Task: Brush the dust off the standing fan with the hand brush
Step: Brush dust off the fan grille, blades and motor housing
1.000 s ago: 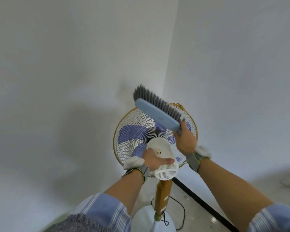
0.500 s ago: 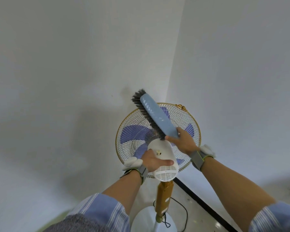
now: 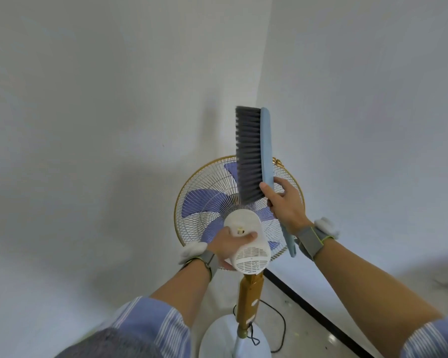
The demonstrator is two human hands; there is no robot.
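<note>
**Brush Held Upright Over the Fan**

The left hand (image 3: 226, 245) gripped the white motor housing (image 3: 251, 257) behind the standing fan (image 3: 251, 293) in the corner. The hand brush (image 3: 265, 140) stood upright over the grille (image 3: 202, 202), bristles facing left; contact with the wire was unclear. The right hand (image 3: 286, 205) was curled round its blue handle (image 3: 289, 241).

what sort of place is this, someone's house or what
Probably the corner of a plain indoor room, maybe a home: two white walls meet behind the standing fan, a dark skirting strip edges the pale shiny floor, and the fan's cord trails across it.
</note>
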